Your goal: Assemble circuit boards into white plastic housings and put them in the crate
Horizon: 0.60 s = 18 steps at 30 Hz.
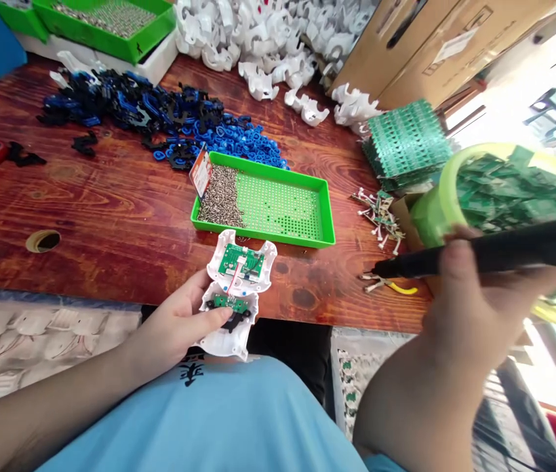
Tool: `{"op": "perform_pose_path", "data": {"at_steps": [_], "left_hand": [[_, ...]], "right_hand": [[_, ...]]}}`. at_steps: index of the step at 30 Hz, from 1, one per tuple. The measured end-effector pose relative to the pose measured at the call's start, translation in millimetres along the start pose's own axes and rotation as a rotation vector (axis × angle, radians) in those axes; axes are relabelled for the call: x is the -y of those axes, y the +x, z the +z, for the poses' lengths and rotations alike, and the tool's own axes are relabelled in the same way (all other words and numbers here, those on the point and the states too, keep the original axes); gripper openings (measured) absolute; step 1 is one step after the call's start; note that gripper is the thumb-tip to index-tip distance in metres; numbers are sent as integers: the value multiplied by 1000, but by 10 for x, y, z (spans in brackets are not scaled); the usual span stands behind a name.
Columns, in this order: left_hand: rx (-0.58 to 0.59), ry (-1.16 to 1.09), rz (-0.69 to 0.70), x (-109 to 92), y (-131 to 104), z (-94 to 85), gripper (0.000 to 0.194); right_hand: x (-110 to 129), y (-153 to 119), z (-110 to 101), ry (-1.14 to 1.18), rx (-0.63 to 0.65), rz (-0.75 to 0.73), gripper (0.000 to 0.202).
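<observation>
**One hand carried the open casing at the bench's edge**

Nearest you, the opened white casing (253, 285) sat at the middle of the bench's (111, 242) near edge, its lower half out over your lap. Only your left hand (194, 311) held it, so a loosened grip could have dropped it past that edge, and halves tipping apart could have strained the red-and-white cable (234, 280) between them. That hand's thumb lay across the lower half, its fingers wrapped behind, mostly hidden. Your right hand (469, 295), blurred, was raised toward the near right corner, closed around a black tool (514, 246) pointing left; a wide swing might have caught the pliers (402, 288) by its tip. Just beyond the casing stood the green tray (278, 237); a bump could have scattered its screws (219, 200).
</observation>
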<state>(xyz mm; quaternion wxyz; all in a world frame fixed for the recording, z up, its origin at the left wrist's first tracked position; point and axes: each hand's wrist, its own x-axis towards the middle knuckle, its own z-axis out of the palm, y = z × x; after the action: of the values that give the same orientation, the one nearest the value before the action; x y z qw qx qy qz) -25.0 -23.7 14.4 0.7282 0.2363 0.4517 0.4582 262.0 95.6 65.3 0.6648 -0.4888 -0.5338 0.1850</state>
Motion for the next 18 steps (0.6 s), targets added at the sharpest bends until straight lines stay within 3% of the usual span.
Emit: {"op": "perform_pose_path", "data": {"at_steps": [4, 9, 13, 16, 18], "left_hand": [[-15, -96, -52, -3, 50, 30, 48], [-34, -112, -82, -9, 148, 98, 50], [18, -80, -145, 39, 241, 117, 41], [10, -84, -153, 49, 268, 127, 34], [-4, -88, -157, 44, 268, 131, 35]], "right_hand": [[-20, -106, 168, 81, -20, -109, 35], [87, -158, 465, 295, 50, -192, 35], [90, -18, 898, 468, 115, -229, 30], [-3, 66, 1253, 484, 131, -236, 15], [-77, 75, 1429, 469, 195, -218, 18]]}}
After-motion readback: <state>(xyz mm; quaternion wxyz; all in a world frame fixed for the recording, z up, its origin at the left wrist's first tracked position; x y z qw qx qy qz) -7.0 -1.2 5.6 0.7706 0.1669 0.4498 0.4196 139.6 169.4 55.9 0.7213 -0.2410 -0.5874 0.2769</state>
